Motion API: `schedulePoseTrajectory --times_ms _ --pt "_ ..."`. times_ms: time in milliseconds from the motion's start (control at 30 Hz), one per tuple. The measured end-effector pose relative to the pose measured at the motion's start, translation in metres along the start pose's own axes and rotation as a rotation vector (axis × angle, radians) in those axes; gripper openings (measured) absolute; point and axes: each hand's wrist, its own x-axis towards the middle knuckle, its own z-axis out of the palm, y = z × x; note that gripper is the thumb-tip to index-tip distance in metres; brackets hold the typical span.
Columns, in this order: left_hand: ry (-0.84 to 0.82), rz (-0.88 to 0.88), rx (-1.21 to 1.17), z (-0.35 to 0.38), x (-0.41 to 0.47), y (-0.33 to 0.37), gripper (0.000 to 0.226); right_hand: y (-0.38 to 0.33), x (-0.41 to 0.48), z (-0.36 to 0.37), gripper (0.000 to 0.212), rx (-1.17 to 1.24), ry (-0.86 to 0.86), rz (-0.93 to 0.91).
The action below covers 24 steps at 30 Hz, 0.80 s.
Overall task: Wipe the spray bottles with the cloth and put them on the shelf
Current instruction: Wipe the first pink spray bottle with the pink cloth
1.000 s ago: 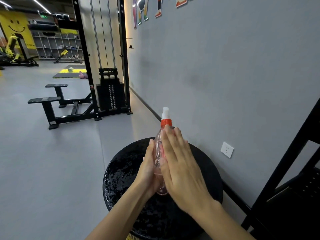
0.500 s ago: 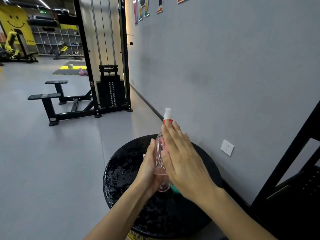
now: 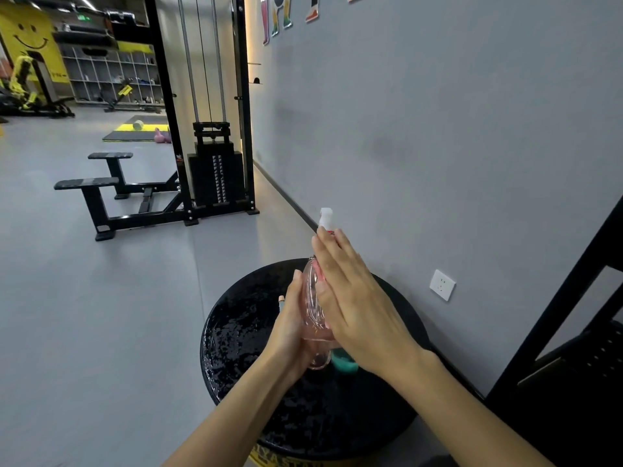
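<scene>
Two hands sandwich the upright spray bottle [image 3: 312,308] above the round black table [image 3: 242,332]: left hand [image 3: 288,332] cups it at 9 o'clock, right hand [image 3: 357,308], fingers straight, presses teal cloth [image 3: 344,362] at 3 o'clock; best to turn the bottle, keeping cloth contact top to base.

Over the round black table [image 3: 236,335], open room lies along its left edge. The middle is taken: a spray bottle [image 3: 312,311] is held upright there, gripped by the left hand [image 3: 290,335], with the right hand [image 3: 360,311] flat against it. Both forearms cross the near edge. The grey wall [image 3: 455,146] runs just beside the far right edge, and a black shelf frame [image 3: 553,298] slants up near the right edge — tight there.
</scene>
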Motion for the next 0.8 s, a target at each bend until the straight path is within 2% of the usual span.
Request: schedulePoseTrajectory --times_ms 167,367,667,800 --pt "0.004 -0.005 -0.005 -0.005 -0.003 0.004 0.059 -0.007 -0.024 0.011 0.055 -0.043 -0.037 -0.064" --pt "-0.038 -0.03 0.002 -0.001 -0.005 0.0 0.057 0.006 0.001 -0.004 0.052 0.054 -0.03 0.003" --pt "-0.068 0.037 -0.066 0.002 -0.008 0.009 0.045 -0.003 -0.017 -0.001 0.054 0.002 -0.087 -0.053" --pt "-0.07 0.044 0.011 0.001 -0.013 0.012 0.046 -0.005 -0.021 0.002 0.055 -0.006 -0.076 -0.054"
